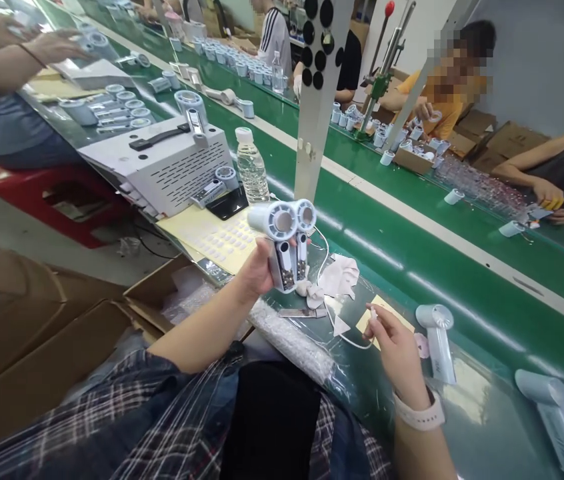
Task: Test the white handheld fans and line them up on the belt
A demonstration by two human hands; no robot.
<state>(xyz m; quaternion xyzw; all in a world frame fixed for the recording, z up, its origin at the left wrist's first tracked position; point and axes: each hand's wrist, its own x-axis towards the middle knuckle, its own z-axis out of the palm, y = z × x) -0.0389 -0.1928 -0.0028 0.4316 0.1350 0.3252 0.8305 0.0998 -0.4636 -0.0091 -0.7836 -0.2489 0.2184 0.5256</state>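
- holding two pale blue devices (273,220) side by side in left hand (258,267), raised above counter (482,427), inner parts showing in handles
- pinching end of white cable (335,327) in right hand (395,343), near yellow paper (362,323)
- judging step: handling devices and cable together, not visibly joined
- for next move, calling for steady pair and cable slack clear of crumpled cloth (339,275)
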